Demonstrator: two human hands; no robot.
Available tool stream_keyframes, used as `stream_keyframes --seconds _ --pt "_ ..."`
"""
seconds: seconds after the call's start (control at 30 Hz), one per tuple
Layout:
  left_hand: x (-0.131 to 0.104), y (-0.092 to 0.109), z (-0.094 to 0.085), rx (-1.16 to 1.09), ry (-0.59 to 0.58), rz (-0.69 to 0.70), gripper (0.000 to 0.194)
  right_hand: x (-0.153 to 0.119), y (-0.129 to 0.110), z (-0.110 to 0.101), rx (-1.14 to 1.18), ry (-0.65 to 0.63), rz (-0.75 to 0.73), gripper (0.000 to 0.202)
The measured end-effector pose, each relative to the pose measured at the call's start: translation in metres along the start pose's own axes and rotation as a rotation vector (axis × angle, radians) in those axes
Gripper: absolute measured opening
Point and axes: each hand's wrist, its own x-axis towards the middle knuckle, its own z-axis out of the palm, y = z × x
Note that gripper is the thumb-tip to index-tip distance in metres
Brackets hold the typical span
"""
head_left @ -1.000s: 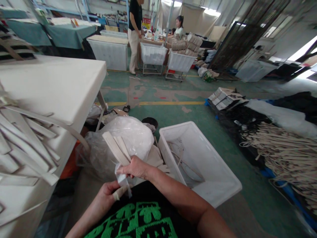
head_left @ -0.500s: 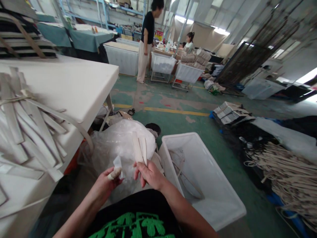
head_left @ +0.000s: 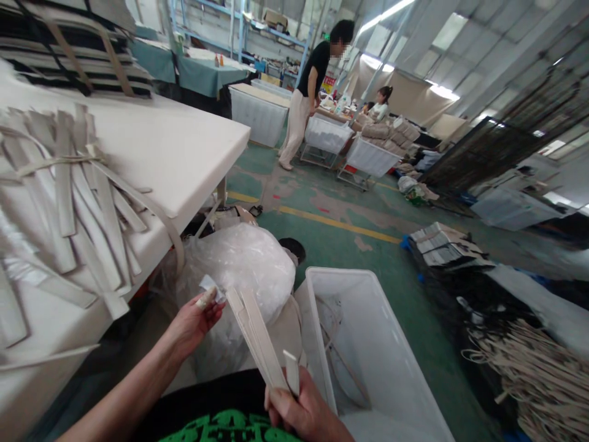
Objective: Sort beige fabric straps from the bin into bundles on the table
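Low in front of my body, my right hand (head_left: 301,405) is closed around a few flat beige strips (head_left: 255,334). Two long strips fan up and left out of the fist, and a shorter end sticks up beside the thumb. My left hand (head_left: 193,322) pinches a small whitish scrap (head_left: 210,285), perhaps paper or plastic, between thumb and fingers. One of its fingers carries a pale wrapping. Behind both hands bulges a large clear plastic bag (head_left: 246,258) with whitish contents I cannot make out.
A white table (head_left: 197,132) on the left bears a tied bundle of similar strips (head_left: 85,202). At right stands a white plastic bin (head_left: 386,344) with thin cords inside. Beyond it lies a heap of beige cords (head_left: 547,362). A person in black (head_left: 313,80) leans over a far worktable.
My right hand has come down and nearer my body, so more of the strips shows. The left hand has shifted slightly left. The far person now leans forward, and the view has turned.
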Motion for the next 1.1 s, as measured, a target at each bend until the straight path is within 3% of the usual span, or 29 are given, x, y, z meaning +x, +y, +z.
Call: stream_keyframes --seconds 0.17,0.37,0.57,0.7,0.9,1.1 --pt "0.008 -0.003 -0.007 -0.018 -0.067 0.021 0.018 0.001 0.000 -0.001 -0.035 -0.018 0.093 0.033" --pt "0.014 -0.006 -0.013 -0.029 -0.145 0.016 0.021 0.010 0.016 -0.001 -0.024 -0.009 0.126 0.038" --pt "0.009 -0.004 -0.015 -0.029 -0.193 -0.015 0.018 0.014 0.023 -0.002 0.010 -0.057 0.066 0.042" --pt "0.004 -0.003 -0.013 -0.004 -0.160 0.006 0.013 0.017 0.022 -0.001 0.011 -0.027 0.052 0.042" --pt "0.000 -0.022 -0.014 0.039 -0.235 -0.069 0.011 0.035 0.013 0.006 0.015 -0.058 -0.020 0.046" --pt "-0.003 -0.023 -0.017 -0.023 -0.240 -0.084 0.009 0.055 0.002 0.007 0.006 0.026 -0.144 0.057"
